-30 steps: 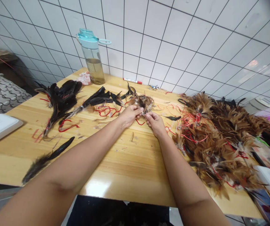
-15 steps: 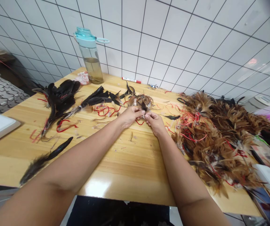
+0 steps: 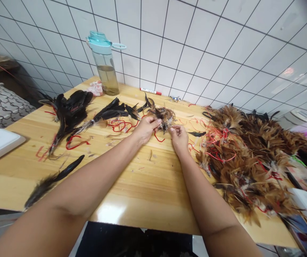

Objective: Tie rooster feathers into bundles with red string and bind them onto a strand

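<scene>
My left hand point(image 3: 146, 129) is closed in a pinch at the near left edge of a small bunch of brown and black feathers point(image 3: 166, 116) in the middle of the table. Just right of that bunch, my right hand point(image 3: 180, 138) is curled with thumb and forefinger together. Whatever its fingertips hold is too small to make out. A red string point(image 3: 158, 138) lies below the bunch, between the hands. Beyond my left hand, black feathers point(image 3: 113, 110) lie in a row, with tangled red string point(image 3: 121, 125) beside them.
Brown feather bundles point(image 3: 249, 153) with red string cover the right side. Dark feathers point(image 3: 70, 107) and a white device point(image 3: 0, 142) are at left. A water bottle point(image 3: 106, 71) and a red-capped marker point(image 3: 150, 91) stand or lie near the tiled wall point(image 3: 153, 43).
My hands have moved apart: the right has shifted slightly right and away from the bunch, while the left stays at its edge. More of the bunch's near end shows between them.
</scene>
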